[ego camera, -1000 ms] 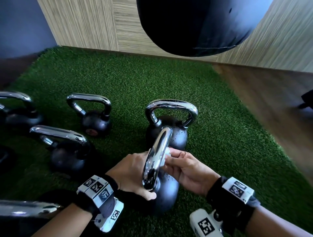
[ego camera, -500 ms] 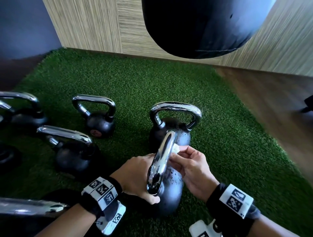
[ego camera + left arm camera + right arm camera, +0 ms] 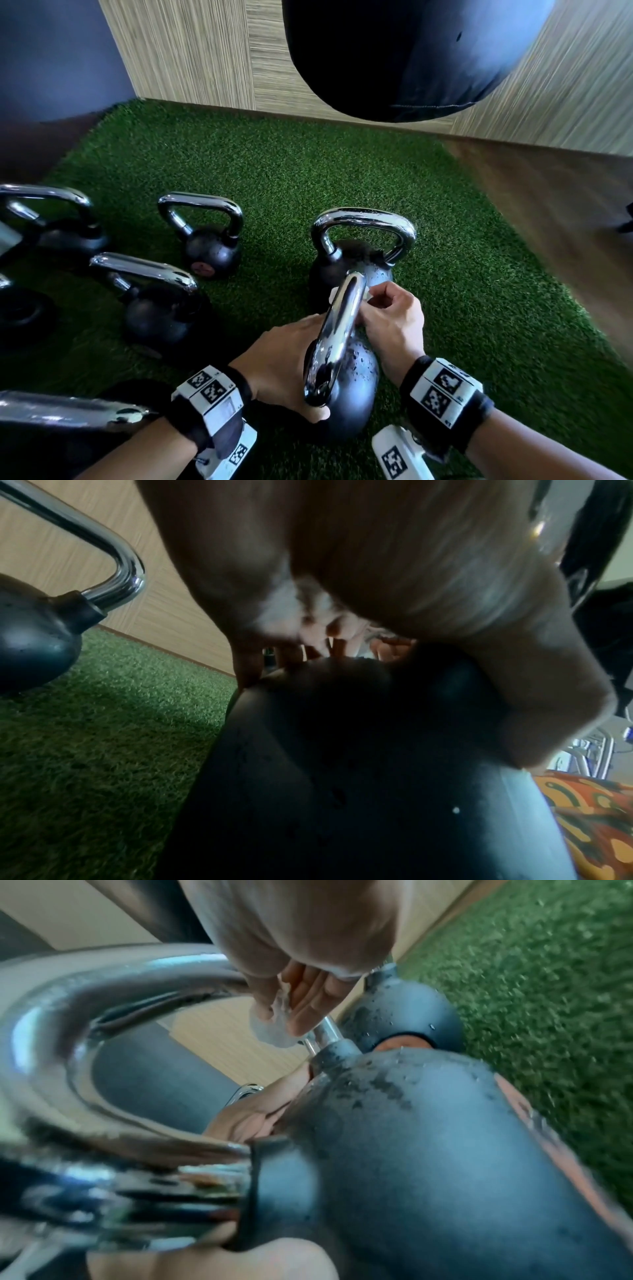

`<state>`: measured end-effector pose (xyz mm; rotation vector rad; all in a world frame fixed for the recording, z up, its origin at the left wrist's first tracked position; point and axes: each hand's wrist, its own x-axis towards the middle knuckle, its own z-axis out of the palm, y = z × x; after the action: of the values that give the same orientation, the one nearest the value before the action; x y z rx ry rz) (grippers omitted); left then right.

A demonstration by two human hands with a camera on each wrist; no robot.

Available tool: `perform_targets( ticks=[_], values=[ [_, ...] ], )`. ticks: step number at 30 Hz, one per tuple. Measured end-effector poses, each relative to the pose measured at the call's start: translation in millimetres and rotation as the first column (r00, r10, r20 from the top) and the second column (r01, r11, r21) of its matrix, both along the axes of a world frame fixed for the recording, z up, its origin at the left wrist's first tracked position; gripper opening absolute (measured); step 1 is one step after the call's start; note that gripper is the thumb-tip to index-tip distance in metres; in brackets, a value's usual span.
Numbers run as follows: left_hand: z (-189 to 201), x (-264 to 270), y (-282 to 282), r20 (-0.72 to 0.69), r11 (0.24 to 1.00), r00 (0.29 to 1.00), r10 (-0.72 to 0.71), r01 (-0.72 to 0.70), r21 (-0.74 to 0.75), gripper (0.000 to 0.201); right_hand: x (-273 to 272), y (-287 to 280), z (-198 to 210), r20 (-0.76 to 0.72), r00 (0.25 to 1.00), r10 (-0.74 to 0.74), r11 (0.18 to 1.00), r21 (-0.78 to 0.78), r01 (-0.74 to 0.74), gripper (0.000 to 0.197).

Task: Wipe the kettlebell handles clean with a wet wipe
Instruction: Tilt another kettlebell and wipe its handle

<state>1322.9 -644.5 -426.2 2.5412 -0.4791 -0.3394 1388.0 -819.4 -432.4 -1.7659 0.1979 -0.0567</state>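
Note:
The near kettlebell (image 3: 354, 394) is a black ball, wet with droplets, and its chrome handle (image 3: 342, 329) points away from me. My left hand (image 3: 284, 359) grips the ball from the left, thumb by the handle's near base. My right hand (image 3: 390, 318) pinches a white wet wipe (image 3: 333, 295) round the far part of the handle. In the right wrist view the wipe (image 3: 270, 1027) is bunched between fingers and thumb just above the handle's far post. The left wrist view shows the palm (image 3: 377, 561) over the dark ball (image 3: 342, 764).
Another kettlebell (image 3: 356, 260) stands right behind the one I hold. Several more (image 3: 209, 246) (image 3: 154, 308) (image 3: 51, 226) sit to the left on the green turf (image 3: 479, 308). A chrome handle (image 3: 68, 411) lies bottom left. A black punching bag (image 3: 404, 51) hangs overhead; a wood floor (image 3: 565, 212) is at right.
My right hand has slid the wipe along the handle toward its far end, and its fingers have curled tighter. The left hand has kept its hold on the ball.

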Motion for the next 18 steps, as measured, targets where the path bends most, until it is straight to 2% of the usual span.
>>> perform_targets(
  ticks=[1,3,6,9,12,14,16,18],
  values=[
    [-1.5,-1.7,0.3,0.003,1.0,1.0,0.001,-0.001,-0.013,0.103,-1.9,1.3,-4.1,-0.002,1.0,-0.015,0.999,-0.037,0.015,0.025],
    [-4.7,-2.8,0.0,0.009,1.0,1.0,-0.007,0.007,-0.022,0.107,-5.3,2.7,-10.9,-0.066,0.996,-0.056,0.998,-0.044,0.053,0.022],
    [-10.0,-3.9,-0.8,0.07,0.999,0.996,-0.048,0.048,0.001,0.113,-11.4,0.3,-19.0,-0.129,0.992,-0.009,0.993,-0.12,-0.007,0.012],
    [-16.4,-7.9,-1.4,0.073,0.997,0.995,-0.074,0.076,-0.024,0.118,-13.6,-5.4,-19.5,-0.13,0.99,0.059,0.979,-0.185,-0.083,0.032],
    [-21.6,-13.0,1.9,0.042,0.996,0.997,-0.059,0.061,-0.06,0.128,-13.5,-16.3,-10.1,-0.166,0.967,0.192,0.951,-0.212,-0.225,0.042],
    [-14.5,-17.0,-0.5,0.002,0.997,0.998,-0.067,0.067,-0.034,0.128,-12.4,-24.5,0.1,-0.138,0.944,0.3,0.936,-0.152,-0.319,0.038],
    [-7.9,-21.1,-3.7,-0.066,0.995,0.993,-0.096,0.096,0.003,0.123,0.7,-37.2,8.7,-0.027,0.935,0.354,0.906,-0.24,-0.35,0.032],
    [-10.2,-20.3,1.0,-0.055,0.999,0.997,-0.048,0.049,0.015,0.106,13.7,-45.3,21.0,0.047,0.891,0.452,0.854,-0.312,-0.417,0.033]
  ],
)
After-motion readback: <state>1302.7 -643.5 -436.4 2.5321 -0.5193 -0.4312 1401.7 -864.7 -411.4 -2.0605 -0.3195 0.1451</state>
